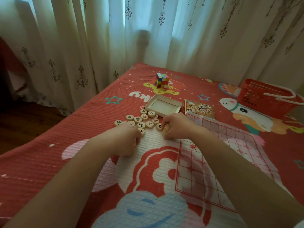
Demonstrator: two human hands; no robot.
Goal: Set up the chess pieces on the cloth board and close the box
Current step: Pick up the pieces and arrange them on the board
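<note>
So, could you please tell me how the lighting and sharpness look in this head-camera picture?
Head view: cool daylight glows through the curtains, leaving the room's left edge dark; the bedspread is evenly, dimly lit with no glare; wide-angle distortion stretches the forearms; the chess pieces read fairly sharp, while the lid print is too soft to read.

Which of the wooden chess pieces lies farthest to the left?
The chess piece at the far left end of the cluster; the other pieces all lie to its right, toward the open box.
</note>
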